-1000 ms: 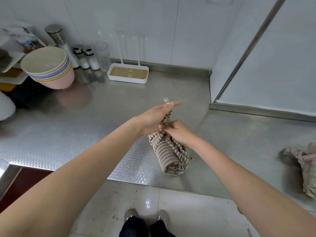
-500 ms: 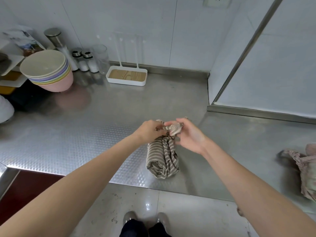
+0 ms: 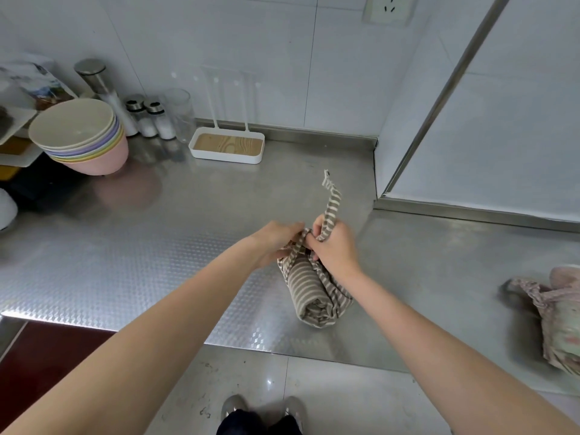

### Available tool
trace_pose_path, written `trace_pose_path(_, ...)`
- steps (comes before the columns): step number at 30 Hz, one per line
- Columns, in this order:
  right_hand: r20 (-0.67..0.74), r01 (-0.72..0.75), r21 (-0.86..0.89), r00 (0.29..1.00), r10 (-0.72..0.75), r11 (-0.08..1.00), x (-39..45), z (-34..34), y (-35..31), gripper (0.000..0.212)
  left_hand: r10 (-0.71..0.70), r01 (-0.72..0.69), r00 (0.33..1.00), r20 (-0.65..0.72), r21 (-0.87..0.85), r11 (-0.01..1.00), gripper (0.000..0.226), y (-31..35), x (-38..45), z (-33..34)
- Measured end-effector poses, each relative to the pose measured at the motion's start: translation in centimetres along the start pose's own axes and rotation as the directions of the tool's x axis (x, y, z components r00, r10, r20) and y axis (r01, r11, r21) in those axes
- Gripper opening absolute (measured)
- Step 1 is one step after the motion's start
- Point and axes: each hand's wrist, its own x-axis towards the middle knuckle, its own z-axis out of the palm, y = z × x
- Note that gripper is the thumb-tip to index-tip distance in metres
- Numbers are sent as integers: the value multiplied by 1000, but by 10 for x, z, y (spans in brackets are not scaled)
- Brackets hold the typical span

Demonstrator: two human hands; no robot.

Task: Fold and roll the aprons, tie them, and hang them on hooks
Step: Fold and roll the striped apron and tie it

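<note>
A brown-and-white striped apron (image 3: pixel 314 293) lies rolled into a bundle near the front edge of the steel counter (image 3: pixel 157 233). My right hand (image 3: pixel 335 246) grips one striped strap (image 3: pixel 331 199), whose end sticks up and away from me. My left hand (image 3: pixel 276 240) pinches the other strap at the far end of the roll. Both hands meet over that end. A second, pinkish rolled apron (image 3: pixel 558 315) lies at the right edge of the counter.
A stack of pastel bowls (image 3: pixel 81 136) stands at the back left, with shakers (image 3: pixel 153 120) and a glass beside it. A white tray with a wooden base (image 3: pixel 227 147) sits against the tiled wall. A raised steel ledge (image 3: pixel 470 211) runs at right. My shoes show on the floor below.
My right hand has taken a strap and drawn it up and away from the roll. My left hand has dropped onto the roll's far end. The bundle shifted slightly right.
</note>
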Motion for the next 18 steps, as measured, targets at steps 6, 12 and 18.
trace_pose_path(6,230,-54,49,972,42,997,1,-15,-10,27,-61,58,990,-123,-28,998,12,9,5,9)
trace_pose_path(12,276,-116,36,956,102,993,1,-24,-26,57,77,-45,958,-277,122,991,24,1,15,3)
trace_pose_path(18,393,-171,1,906,157,985,2,-28,-31,57,95,-49,947,-307,153,987,25,-9,20,2)
